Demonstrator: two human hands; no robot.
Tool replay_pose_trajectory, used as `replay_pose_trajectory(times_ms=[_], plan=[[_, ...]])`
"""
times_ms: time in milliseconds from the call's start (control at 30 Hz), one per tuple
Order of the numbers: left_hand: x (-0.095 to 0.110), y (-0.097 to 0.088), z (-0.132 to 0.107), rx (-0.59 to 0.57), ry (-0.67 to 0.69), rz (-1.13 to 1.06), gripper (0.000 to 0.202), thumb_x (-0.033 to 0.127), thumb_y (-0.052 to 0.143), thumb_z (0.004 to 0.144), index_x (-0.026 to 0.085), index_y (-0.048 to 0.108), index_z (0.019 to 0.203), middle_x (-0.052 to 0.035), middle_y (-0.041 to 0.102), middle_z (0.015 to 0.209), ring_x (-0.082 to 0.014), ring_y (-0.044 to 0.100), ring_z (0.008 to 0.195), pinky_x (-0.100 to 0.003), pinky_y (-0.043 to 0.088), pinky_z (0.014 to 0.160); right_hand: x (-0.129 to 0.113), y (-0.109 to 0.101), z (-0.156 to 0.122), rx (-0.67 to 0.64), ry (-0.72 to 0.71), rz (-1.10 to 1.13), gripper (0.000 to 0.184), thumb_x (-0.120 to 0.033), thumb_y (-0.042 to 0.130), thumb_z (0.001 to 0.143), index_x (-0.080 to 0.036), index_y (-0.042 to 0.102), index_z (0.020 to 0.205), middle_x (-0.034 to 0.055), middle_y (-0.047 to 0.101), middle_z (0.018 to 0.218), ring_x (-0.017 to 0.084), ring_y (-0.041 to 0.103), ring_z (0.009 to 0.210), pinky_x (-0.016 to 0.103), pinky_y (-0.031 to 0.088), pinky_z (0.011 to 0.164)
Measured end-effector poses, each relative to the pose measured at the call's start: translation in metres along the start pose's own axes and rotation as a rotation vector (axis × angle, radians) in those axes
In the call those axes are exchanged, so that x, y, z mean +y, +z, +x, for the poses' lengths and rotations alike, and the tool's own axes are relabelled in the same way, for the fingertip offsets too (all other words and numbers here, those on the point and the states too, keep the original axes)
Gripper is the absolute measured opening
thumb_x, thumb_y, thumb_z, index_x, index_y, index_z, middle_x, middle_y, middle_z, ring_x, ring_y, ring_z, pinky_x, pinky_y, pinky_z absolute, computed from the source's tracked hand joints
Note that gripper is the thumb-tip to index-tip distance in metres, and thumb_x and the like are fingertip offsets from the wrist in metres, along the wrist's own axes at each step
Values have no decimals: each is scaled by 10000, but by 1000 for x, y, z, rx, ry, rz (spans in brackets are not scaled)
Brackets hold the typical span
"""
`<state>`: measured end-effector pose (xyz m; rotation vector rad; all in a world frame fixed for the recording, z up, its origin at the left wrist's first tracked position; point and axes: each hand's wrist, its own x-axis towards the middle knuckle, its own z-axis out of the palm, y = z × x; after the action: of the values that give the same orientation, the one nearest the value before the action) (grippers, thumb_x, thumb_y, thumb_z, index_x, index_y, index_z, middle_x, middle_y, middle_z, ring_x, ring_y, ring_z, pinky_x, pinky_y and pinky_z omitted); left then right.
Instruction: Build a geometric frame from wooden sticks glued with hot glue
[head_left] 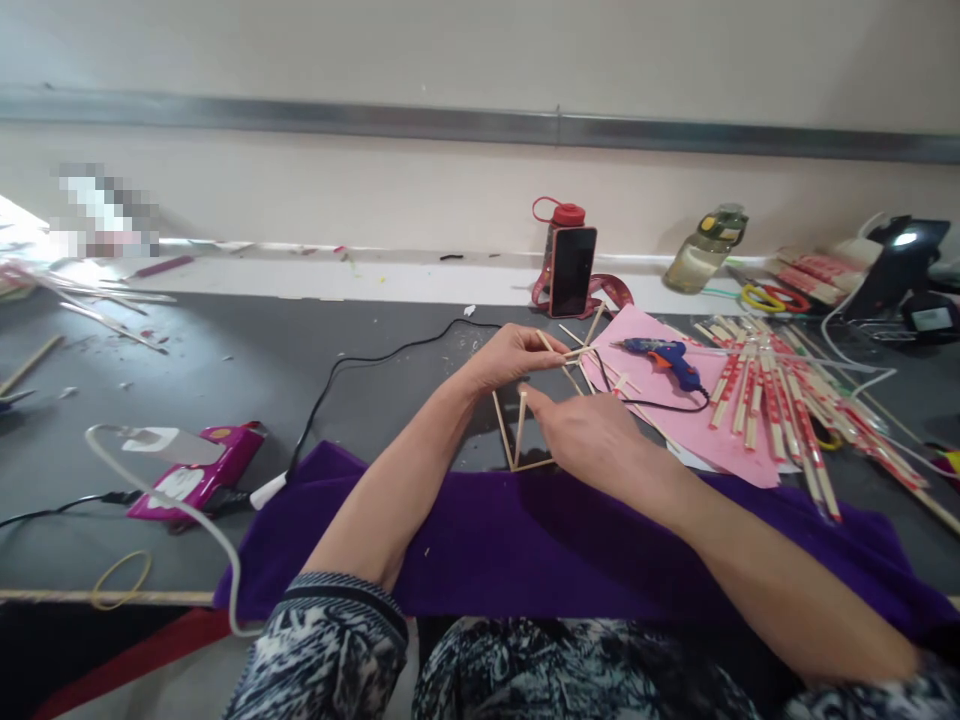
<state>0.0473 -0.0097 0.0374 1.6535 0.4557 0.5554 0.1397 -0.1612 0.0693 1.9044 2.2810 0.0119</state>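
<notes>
Above the dark table, my left hand [517, 350] has its thumb and fingers pinched on thin wooden sticks that join into a small frame. My right hand [589, 430] is closed at the frame's near side, a fingertip against the top of an upright wooden stick [520, 430]; its other fingers are mostly hidden. Two more sticks meet that upright at a low corner. To the right of my hands a blue hot glue gun [664, 358] with an orange trigger lies on pink paper [630, 325]. A purple cloth [480, 550] lies under my forearms.
Wrapped bundles of wooden chopsticks [757, 390] spread at the right. Behind stand a phone [573, 272], a red-capped bottle [568, 215] and a greenish bottle [705, 250]. At left, a magenta power strip [236, 450] holds a white plug; a black cable [330, 380] crosses the table.
</notes>
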Motion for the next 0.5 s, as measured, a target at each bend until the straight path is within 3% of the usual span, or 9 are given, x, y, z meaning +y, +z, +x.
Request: replay_pose_trajectory(times_ms=[100, 200, 333, 400, 433, 500], plan=[[0, -1, 0, -1, -20, 18, 216, 287, 782, 695, 123, 762, 835, -75, 749, 892, -122, 639, 782, -251, 486, 760, 0, -8, 23, -10, -31, 19, 544, -113, 358, 878, -170, 435, 1413, 142, 741, 847, 289, 720, 816, 323, 480, 616], [-3, -2, 1, -1, -36, 47, 235, 302, 772, 709, 130, 763, 870, -76, 751, 905, -123, 642, 782, -248, 485, 748, 14, -5, 13, -18, 3, 27, 540, -106, 381, 860, -191, 452, 1389, 119, 736, 795, 280, 716, 755, 303, 454, 577], [-7, -4, 3, 10, -29, 54, 229, 291, 762, 719, 136, 766, 888, -75, 755, 919, -122, 646, 800, -249, 485, 776, 58, 9, -55, -107, 140, -78, 515, -154, 395, 902, -227, 469, 1406, 99, 720, 734, 259, 687, 633, 289, 402, 515], [-7, -4, 3, 7, -20, 42, 203, 270, 758, 718, 141, 769, 875, -71, 757, 925, -118, 647, 808, -251, 484, 795, 81, 14, -93, -132, 313, -227, 499, -195, 389, 922, -237, 493, 1409, 115, 716, 722, 291, 687, 623, 311, 398, 503], [-7, -3, 3, 4, -18, 36, 193, 264, 757, 718, 144, 770, 868, -69, 757, 928, -117, 647, 810, -251, 484, 800, 88, 16, -107, -128, 373, -282, 483, -219, 378, 935, -223, 512, 1400, 126, 714, 706, 297, 684, 601, 319, 396, 500], [-6, -3, 2, 2, -23, 29, 187, 264, 759, 717, 147, 771, 862, -65, 757, 924, -113, 645, 804, -251, 483, 800, 89, 15, -120, -107, 353, -281, 492, -231, 429, 910, -207, 528, 1391, 125, 709, 678, 288, 673, 565, 313, 376, 482]])
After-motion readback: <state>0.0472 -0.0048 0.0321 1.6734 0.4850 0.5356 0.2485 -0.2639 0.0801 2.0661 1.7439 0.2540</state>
